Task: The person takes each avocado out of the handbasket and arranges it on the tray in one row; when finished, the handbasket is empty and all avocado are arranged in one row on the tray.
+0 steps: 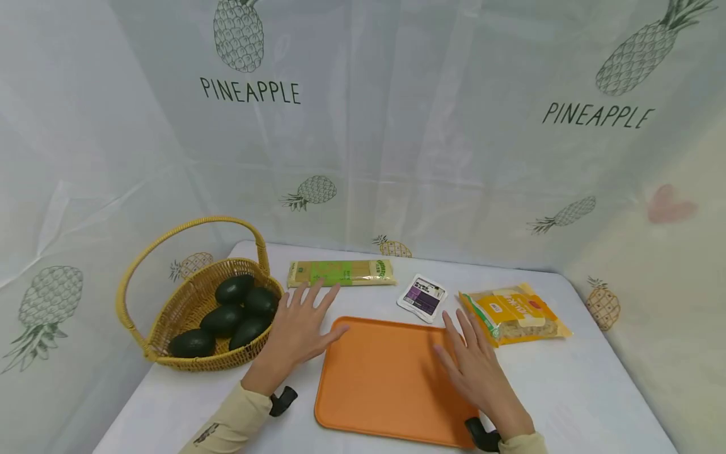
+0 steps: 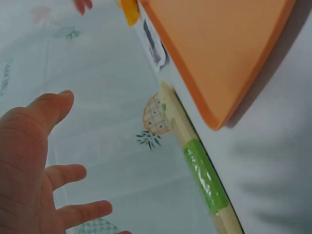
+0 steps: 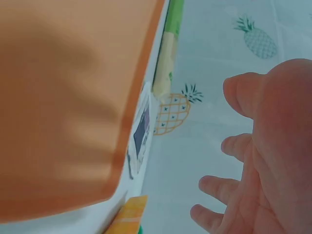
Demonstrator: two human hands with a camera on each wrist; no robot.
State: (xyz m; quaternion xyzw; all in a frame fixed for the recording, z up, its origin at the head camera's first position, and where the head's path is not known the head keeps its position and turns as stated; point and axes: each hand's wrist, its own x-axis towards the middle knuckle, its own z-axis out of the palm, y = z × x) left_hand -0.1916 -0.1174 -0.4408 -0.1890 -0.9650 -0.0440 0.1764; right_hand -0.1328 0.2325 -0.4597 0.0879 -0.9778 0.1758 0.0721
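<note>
My left hand (image 1: 297,334) hovers with fingers spread between the wicker basket and the orange tray (image 1: 391,384), holding nothing. My right hand (image 1: 473,366), fingers also spread, is over the tray's right side with nothing in it. Dark green avocados (image 1: 222,320) lie in the yellow wicker basket (image 1: 170,309) at the left. Behind the tray lies a flat pack of noodles (image 1: 340,273) with a green band. Right of it is a small white and purple packet (image 1: 422,297). An orange and yellow food bag (image 1: 516,315) lies beyond the right hand. The tray's visible surface is bare.
A white cloth covers the table (image 1: 590,391). Behind it hangs a pale curtain (image 1: 408,126) printed with pineapples. The basket's tall handle (image 1: 198,222) arches up at the left. A black wrist strap (image 1: 282,401) sits on the left wrist, with another (image 1: 482,435) on the right.
</note>
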